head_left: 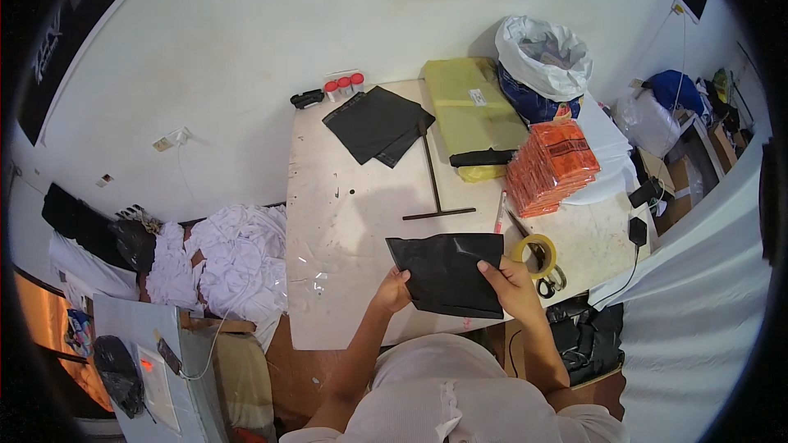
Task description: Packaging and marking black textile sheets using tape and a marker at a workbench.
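Black bag [450,280], pinched at opposite sides by fingers of left hand [394,290] and right hand [512,285]; best kept evenly taut.

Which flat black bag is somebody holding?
The black bag held between the left hand and right hand; the overlapping black bags lie farther back on the table.

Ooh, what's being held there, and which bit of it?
A flat black plastic bag: the left grip pinches its left edge, and the right grip holds its right edge, thumb across the front.
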`<action>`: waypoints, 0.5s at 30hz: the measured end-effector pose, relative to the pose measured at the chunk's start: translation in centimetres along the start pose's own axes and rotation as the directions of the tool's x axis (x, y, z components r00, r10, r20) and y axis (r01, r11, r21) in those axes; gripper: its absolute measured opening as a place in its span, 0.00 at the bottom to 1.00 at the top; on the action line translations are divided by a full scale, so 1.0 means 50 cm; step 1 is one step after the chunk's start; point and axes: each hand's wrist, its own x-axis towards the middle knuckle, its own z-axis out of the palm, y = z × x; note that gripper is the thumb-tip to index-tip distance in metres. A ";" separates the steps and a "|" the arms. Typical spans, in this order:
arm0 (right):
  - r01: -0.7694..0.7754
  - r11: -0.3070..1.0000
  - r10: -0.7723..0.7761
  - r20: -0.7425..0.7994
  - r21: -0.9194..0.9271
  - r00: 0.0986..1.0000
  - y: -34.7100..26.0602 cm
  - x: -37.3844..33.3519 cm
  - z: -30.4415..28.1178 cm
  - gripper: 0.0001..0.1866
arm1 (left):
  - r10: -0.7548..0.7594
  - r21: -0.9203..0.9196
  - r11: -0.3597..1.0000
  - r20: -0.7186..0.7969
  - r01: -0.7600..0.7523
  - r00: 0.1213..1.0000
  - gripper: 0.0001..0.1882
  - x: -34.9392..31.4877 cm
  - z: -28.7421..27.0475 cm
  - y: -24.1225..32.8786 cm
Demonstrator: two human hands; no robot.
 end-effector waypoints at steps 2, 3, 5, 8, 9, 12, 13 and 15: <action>-0.115 0.990 0.118 0.029 -0.077 0.993 -0.008 -0.003 -0.007 0.10 | -0.025 -0.034 0.999 -0.017 0.024 1.000 0.24 -0.007 0.010 0.004; -0.117 0.990 0.120 0.028 -0.076 0.992 -0.023 -0.001 -0.004 0.10 | -0.020 -0.012 1.000 -0.023 0.020 1.000 0.22 -0.008 0.018 0.007; 0.204 0.960 -0.199 0.045 -0.192 0.979 -0.055 0.004 0.007 0.19 | -0.016 0.011 1.000 -0.029 0.016 0.999 0.21 -0.008 0.023 0.012; 0.276 0.960 -0.268 -0.111 0.055 0.957 -0.027 0.005 0.005 0.35 | 0.024 0.083 0.996 0.029 -0.026 0.999 0.16 -0.003 0.037 0.014; 0.275 0.960 -0.268 -0.107 0.057 0.957 -0.033 0.006 0.004 0.35 | 0.050 0.074 0.996 0.030 -0.052 0.998 0.14 -0.003 0.046 0.019; 0.209 0.891 -0.187 -0.093 0.404 0.978 -0.049 0.012 -0.009 0.43 | 0.089 0.057 0.994 0.030 -0.091 0.996 0.12 -0.009 0.064 0.032; 0.098 0.892 -0.123 0.028 0.441 0.992 -0.035 0.019 -0.027 0.44 | 0.096 0.049 0.994 0.032 -0.097 0.995 0.12 -0.010 0.069 0.036; -0.089 0.919 0.016 0.189 0.385 0.982 -0.006 0.027 -0.057 0.41 | 0.085 0.072 0.994 0.005 -0.086 0.996 0.12 -0.013 0.078 0.045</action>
